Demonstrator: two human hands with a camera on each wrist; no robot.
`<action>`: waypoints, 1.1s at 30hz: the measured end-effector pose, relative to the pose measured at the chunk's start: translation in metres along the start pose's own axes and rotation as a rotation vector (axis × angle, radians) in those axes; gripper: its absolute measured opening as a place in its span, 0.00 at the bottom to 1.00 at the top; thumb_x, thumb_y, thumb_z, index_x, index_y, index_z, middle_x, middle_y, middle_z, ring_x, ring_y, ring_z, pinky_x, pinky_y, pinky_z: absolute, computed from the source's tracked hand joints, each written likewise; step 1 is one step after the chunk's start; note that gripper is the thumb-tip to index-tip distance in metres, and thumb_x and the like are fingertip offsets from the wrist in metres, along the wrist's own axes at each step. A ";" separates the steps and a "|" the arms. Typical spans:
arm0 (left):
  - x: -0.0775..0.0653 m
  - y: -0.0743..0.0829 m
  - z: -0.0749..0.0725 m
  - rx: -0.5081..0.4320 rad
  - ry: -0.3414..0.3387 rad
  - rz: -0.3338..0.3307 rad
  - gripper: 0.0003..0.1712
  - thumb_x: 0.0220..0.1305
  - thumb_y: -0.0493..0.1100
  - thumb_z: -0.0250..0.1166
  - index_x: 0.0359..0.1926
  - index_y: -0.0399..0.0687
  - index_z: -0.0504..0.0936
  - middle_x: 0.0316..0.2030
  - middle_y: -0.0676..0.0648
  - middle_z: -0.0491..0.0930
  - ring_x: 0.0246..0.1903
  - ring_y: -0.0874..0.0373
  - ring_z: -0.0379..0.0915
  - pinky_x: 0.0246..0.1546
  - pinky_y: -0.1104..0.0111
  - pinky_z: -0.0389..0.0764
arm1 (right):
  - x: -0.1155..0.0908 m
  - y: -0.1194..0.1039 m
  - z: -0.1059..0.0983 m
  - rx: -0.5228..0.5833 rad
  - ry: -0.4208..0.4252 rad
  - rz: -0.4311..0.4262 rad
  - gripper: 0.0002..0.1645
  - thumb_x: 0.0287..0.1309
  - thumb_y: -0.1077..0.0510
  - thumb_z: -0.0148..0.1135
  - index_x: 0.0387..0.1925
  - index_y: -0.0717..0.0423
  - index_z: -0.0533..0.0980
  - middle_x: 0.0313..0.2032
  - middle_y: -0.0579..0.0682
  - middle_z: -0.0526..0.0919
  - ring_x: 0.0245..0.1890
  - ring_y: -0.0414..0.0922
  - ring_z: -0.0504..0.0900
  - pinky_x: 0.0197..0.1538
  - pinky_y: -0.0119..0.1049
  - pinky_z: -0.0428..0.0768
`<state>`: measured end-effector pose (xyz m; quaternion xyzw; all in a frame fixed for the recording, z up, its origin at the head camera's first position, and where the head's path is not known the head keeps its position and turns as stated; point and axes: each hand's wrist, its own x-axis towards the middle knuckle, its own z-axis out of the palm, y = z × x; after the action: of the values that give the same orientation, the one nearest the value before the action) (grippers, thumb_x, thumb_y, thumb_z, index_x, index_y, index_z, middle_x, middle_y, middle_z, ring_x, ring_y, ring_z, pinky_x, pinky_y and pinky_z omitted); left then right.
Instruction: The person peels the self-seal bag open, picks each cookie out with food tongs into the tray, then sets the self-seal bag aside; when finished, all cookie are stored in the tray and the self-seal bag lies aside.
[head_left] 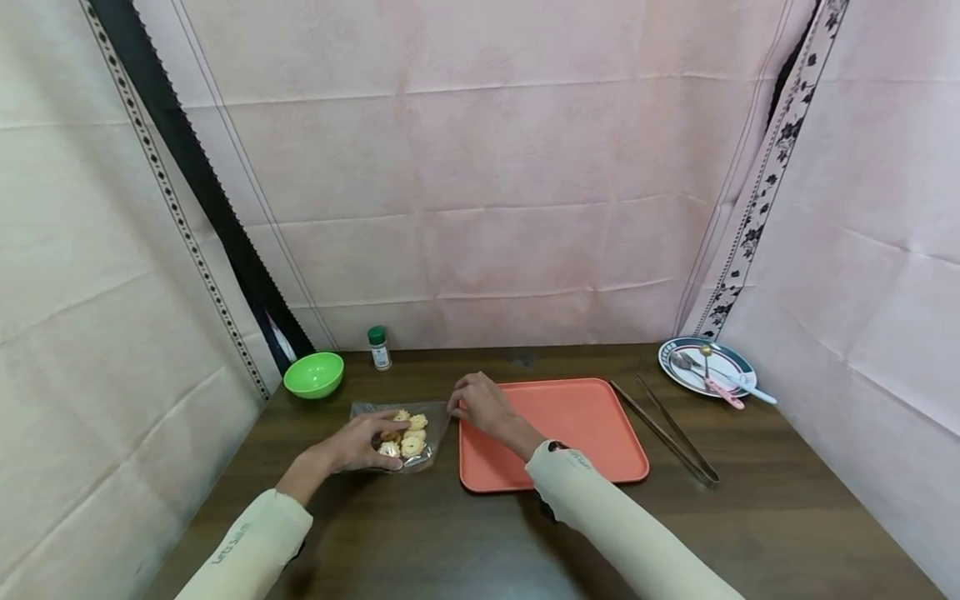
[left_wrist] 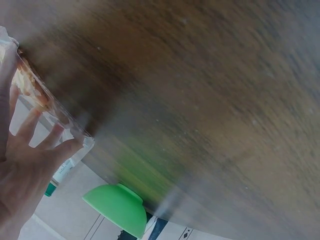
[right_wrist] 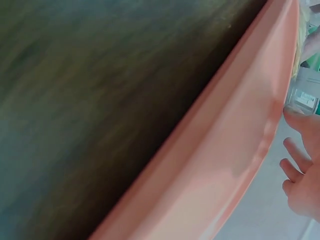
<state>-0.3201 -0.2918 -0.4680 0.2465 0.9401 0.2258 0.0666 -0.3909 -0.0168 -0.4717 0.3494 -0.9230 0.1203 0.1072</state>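
Note:
A clear plastic bag of cookies (head_left: 412, 447) lies on the table left of the tray. My left hand (head_left: 365, 442) holds the bag from its left side, thumb at the near edge and fingers over the cookies. In the left wrist view, the fingers of this hand (left_wrist: 30, 155) spread along the bag (left_wrist: 40, 95). My right hand (head_left: 487, 407) pinches the bag's right edge above the tray's left rim. In the right wrist view, the outer fingers of that hand (right_wrist: 306, 170) are curled beside the pink tray (right_wrist: 215, 140); its grip is partly out of frame.
An orange-pink tray (head_left: 570, 425) lies under my right forearm. Metal tongs (head_left: 675, 437) rest to its right. A plate (head_left: 675, 379) with forks stands at the back right. A green bowl (head_left: 313, 375) and a green-capped bottle (head_left: 380, 350) stand at the back left, near the cloth walls.

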 end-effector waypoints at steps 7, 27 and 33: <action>-0.005 -0.002 0.000 0.004 -0.010 -0.003 0.43 0.61 0.53 0.77 0.73 0.45 0.73 0.75 0.29 0.59 0.72 0.27 0.56 0.66 0.32 0.62 | -0.013 0.009 -0.006 0.074 -0.001 -0.016 0.06 0.68 0.56 0.69 0.42 0.47 0.89 0.49 0.46 0.88 0.62 0.48 0.78 0.75 0.53 0.61; -0.004 0.009 0.000 -0.002 -0.018 -0.042 0.42 0.61 0.55 0.77 0.73 0.46 0.74 0.75 0.29 0.60 0.73 0.26 0.55 0.66 0.31 0.59 | -0.058 -0.028 -0.010 -0.024 -0.099 -0.284 0.11 0.66 0.43 0.70 0.39 0.42 0.91 0.43 0.37 0.90 0.62 0.47 0.80 0.69 0.41 0.70; -0.008 0.009 0.003 0.004 -0.010 -0.074 0.42 0.61 0.55 0.77 0.72 0.48 0.75 0.75 0.31 0.60 0.73 0.27 0.55 0.67 0.30 0.58 | -0.070 -0.022 -0.017 0.065 -0.054 -0.294 0.08 0.66 0.47 0.72 0.40 0.43 0.90 0.45 0.38 0.89 0.58 0.44 0.81 0.66 0.41 0.73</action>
<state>-0.3089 -0.2876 -0.4663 0.2129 0.9487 0.2200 0.0793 -0.3229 0.0161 -0.4719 0.4872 -0.8601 0.1237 0.0873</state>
